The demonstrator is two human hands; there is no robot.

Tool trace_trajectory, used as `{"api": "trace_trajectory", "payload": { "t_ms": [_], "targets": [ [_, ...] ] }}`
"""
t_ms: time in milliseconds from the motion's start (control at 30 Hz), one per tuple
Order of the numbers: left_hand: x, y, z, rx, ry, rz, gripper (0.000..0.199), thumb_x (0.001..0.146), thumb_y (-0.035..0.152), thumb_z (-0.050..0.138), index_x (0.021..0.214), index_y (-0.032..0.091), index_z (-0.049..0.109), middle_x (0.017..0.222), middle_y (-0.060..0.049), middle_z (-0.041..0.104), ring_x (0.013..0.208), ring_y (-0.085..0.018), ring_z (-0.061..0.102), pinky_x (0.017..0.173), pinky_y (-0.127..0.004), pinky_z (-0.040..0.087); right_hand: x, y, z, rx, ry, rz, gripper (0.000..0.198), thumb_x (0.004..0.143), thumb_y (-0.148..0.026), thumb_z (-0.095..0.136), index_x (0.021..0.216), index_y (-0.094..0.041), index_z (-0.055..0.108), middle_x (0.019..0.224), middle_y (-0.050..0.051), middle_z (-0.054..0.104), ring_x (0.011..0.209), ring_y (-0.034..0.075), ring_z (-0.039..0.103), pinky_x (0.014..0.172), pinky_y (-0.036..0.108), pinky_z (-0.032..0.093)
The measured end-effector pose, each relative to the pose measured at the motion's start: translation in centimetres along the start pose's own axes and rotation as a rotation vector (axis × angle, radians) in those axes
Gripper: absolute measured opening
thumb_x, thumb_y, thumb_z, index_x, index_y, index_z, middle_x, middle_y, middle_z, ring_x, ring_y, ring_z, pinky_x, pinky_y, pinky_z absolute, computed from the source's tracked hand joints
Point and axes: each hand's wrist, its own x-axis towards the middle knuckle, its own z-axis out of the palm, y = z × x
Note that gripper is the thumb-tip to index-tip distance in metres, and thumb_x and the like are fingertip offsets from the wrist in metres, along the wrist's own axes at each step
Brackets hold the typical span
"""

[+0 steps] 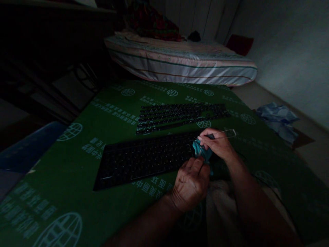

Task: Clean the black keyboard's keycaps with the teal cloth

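Observation:
A black keyboard [144,156] with its keycaps off lies at a slant on the green table. My left hand [191,180] is closed, its fingers pinching a teal cloth [202,151] over the keyboard's right end. Just above it, my right hand [217,142] is closed around the black handle of a wire keycap puller [226,133], whose thin wire loop sticks out to the right. The right fingertips also touch the cloth's upper edge. What lies under the cloth is hidden. Behind the keyboard, loose black keycaps [167,115] are laid out in rows.
The green table [108,103] carries printed white globes and lettering. Past its far edge stands a bed [185,65] with a striped sheet. A crumpled bluish cloth or bag [277,118] lies on the floor at right. A blue object [33,144] stands at left. The room is dim.

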Motion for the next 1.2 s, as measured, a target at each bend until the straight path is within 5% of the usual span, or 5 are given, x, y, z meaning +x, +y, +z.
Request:
{"api": "trace_trajectory", "payload": {
  "t_ms": [1200],
  "targets": [
    [-0.02, 0.13, -0.03, -0.005, -0.001, 0.003, 0.014, 0.081, 0.014, 0.044, 0.085, 0.015, 0.057, 0.095, -0.01, 0.059, 0.081, -0.02, 0.056, 0.072, -0.036, 0.053, 0.0, -0.04, 0.15, -0.009, -0.019, -0.019, 0.017, 0.072, -0.033, 0.061, 0.071, -0.017, 0.059, 0.053, -0.002, 0.058, 0.042, 0.008, 0.046, 0.042, 0.019, 0.039]
  ]
}}
